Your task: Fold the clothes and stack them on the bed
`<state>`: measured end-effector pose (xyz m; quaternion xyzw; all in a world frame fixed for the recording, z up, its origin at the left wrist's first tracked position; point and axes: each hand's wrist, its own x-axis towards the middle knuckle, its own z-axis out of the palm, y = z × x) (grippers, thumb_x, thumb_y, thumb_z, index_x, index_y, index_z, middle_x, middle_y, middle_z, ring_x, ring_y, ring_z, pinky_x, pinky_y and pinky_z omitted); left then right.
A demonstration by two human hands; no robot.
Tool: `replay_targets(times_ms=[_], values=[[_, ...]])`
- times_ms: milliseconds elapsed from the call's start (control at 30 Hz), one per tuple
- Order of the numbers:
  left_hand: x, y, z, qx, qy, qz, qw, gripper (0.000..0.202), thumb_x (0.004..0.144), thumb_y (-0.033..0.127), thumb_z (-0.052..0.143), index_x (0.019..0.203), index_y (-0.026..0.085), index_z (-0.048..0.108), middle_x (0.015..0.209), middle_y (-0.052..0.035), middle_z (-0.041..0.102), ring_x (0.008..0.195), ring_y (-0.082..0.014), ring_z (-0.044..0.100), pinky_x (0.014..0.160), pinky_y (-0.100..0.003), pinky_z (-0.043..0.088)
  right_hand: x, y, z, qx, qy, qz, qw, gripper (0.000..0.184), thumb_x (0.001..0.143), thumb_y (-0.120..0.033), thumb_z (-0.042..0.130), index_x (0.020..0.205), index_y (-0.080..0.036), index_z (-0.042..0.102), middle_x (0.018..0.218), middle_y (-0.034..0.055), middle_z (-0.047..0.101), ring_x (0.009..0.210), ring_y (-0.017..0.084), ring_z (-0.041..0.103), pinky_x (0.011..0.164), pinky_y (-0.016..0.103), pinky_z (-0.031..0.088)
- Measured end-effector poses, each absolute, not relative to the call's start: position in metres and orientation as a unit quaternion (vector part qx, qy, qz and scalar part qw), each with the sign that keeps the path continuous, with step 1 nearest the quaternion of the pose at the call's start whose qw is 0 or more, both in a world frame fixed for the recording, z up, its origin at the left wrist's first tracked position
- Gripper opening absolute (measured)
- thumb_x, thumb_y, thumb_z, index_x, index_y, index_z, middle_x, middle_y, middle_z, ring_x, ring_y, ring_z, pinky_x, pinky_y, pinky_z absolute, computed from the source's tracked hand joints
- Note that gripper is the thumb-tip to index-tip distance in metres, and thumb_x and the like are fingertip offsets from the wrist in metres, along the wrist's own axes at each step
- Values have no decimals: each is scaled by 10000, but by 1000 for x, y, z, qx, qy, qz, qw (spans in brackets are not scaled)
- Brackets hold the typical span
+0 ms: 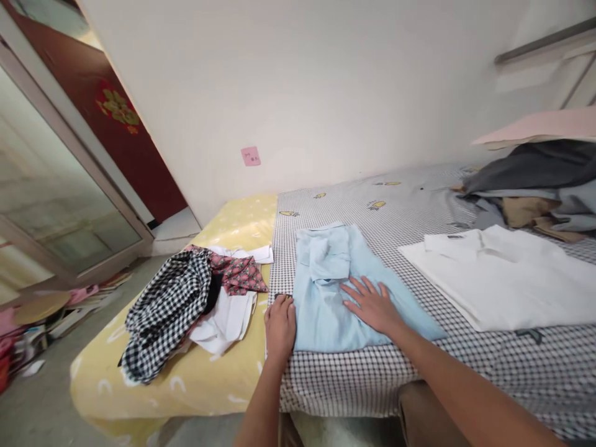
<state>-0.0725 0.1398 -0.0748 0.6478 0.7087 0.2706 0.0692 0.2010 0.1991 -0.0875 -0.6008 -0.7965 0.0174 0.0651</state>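
Note:
A light blue shirt (326, 316) lies partly folded on the checked bed cover, one sleeve doubled over its upper part. My right hand (375, 306) rests flat on its middle, fingers spread. At the shirt's left edge is my left hand (280, 326), its fingers bent and close together on the edge; the fingertips are partly hidden.
To the right lies a folded white shirt (516, 279), with a stack of dark and grey clothes (535, 171) behind it. A heap with a black-and-white checked garment (172, 310) sits on the yellow sheet (205, 388) at left. A wall (326, 93) stands behind the bed.

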Motion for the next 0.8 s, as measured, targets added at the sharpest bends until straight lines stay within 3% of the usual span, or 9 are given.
replay_targets(times_ms=[100, 200, 367, 500, 667, 800], values=[[-74, 141, -76, 631, 719, 278, 86, 452, 1038, 375, 282, 1050, 235, 712, 1474, -112, 597, 1470, -242, 422, 1236, -597, 230, 202, 200, -91, -599, -798, 12, 68, 587, 1024, -587, 254, 1558, -404, 415, 1679, -3, 318, 1547, 337, 220, 1193, 671, 155], [-72, 141, -77, 621, 727, 278, 95, 382, 1010, 466, 375, 1027, 242, 684, 1584, -131, 478, 1542, -283, 295, 1234, -675, 120, 203, 202, -94, -596, -800, 7, 72, 597, 1021, -598, 236, 1558, -406, 415, 1675, 5, 330, 1543, 345, 226, 1184, 676, 163], [-71, 144, -69, 595, 747, 262, 138, 273, 904, 509, 584, 987, 269, 684, 1652, -96, 380, 1559, -301, 248, 1241, -660, 57, 203, 203, -95, -598, -799, 8, 70, 590, 1022, -600, 234, 1565, -429, 388, 1674, -5, 333, 1542, 334, 226, 1187, 668, 163], [-75, 146, -60, 589, 742, 258, 191, 258, 909, 499, 579, 890, 286, 725, 1656, -44, 382, 1580, -306, 178, 1237, -661, 17, 203, 201, -92, -597, -799, 16, 72, 593, 1019, -597, 237, 1565, -424, 393, 1675, 0, 332, 1542, 334, 223, 1190, 670, 152], [-74, 144, -58, 604, 736, 240, 189, 263, 888, 514, 622, 878, 285, 751, 1693, -39, 302, 1587, -323, 134, 1234, -659, 9, 202, 200, -87, -602, -795, 24, 71, 592, 1021, -589, 249, 1564, -410, 401, 1679, 0, 321, 1548, 328, 212, 1196, 660, 143], [-71, 145, -64, 603, 743, 239, 168, 196, 876, 433, 656, 801, 292, 770, 1654, -14, 387, 1573, -335, 190, 1229, -680, 28, 202, 199, -86, -602, -795, 22, 71, 594, 1020, -593, 254, 1560, -401, 412, 1676, 5, 326, 1546, 330, 221, 1196, 663, 144]])
